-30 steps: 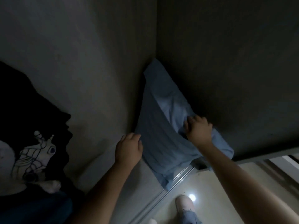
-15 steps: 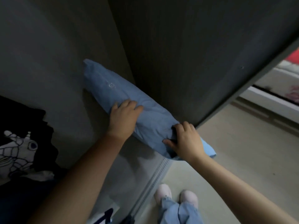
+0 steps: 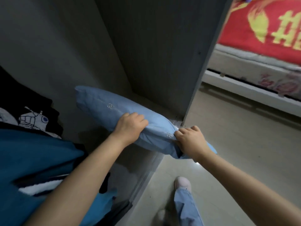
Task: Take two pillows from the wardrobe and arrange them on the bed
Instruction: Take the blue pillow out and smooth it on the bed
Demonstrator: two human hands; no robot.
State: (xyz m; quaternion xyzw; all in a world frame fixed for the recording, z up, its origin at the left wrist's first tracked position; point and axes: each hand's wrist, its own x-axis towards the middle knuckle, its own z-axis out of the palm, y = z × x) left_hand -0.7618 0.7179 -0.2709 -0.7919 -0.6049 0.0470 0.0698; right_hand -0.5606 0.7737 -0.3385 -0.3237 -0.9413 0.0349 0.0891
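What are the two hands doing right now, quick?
Left hand: closed over the top of the blue pillow.
Right hand: closed on the pillow's near end.

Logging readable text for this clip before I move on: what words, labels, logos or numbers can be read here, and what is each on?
No full word reads clearly.
Red bed cover: large yellow characters, cut off by the frame and blurred; unreadable.
Blue pillow, held by the left hand and right hand: two small embroidered interlocked-ring emblems, no letters legible.
Black garment: white cartoon print, no text.
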